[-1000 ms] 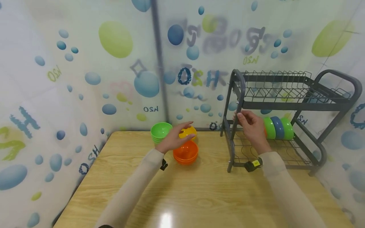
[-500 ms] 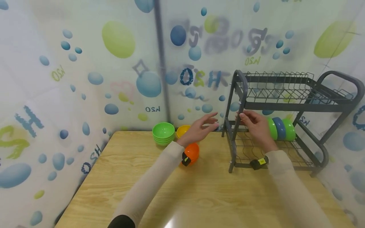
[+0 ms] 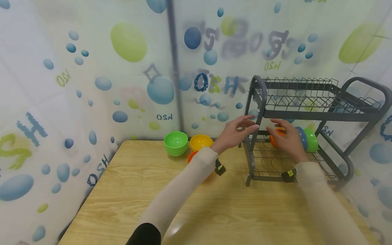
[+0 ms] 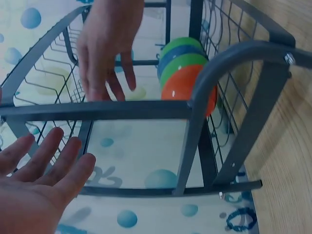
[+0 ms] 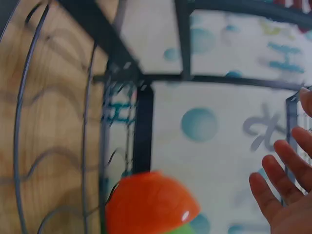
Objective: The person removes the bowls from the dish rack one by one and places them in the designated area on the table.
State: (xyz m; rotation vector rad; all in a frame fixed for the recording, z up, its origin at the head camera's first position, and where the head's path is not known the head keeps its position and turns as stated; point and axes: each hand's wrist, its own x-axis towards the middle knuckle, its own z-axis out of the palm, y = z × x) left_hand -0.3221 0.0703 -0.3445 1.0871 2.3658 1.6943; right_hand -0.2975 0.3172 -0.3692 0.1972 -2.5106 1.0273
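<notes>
My right hand (image 3: 288, 139) is inside the lower tier of the dark metal dish rack (image 3: 295, 115), its fingers spread and holding nothing. An orange bowl (image 5: 146, 204) stands on its side there, apart from that hand in the right wrist view. Behind it, green and blue bowls (image 4: 181, 51) line up on edge; the hand partly covers this row in the head view. Just outside the rack's left end, my left hand (image 3: 234, 132) hovers with loosely extended fingers (image 4: 73, 175) and an empty palm.
Left of the rack, a stack of green bowls (image 3: 176, 141) and a yellow bowl (image 3: 201, 141) stand at the back of the wooden table (image 3: 128, 183). Orange bowls (image 3: 192, 156) in front of them are mostly hidden by my left forearm. A patterned curtain (image 3: 137, 88) hangs behind.
My left hand has moved right, from above the bowls to the rack's left end. My right hand has shifted slightly right with its fingers spreading, and the orange bowl now shows beside it.
</notes>
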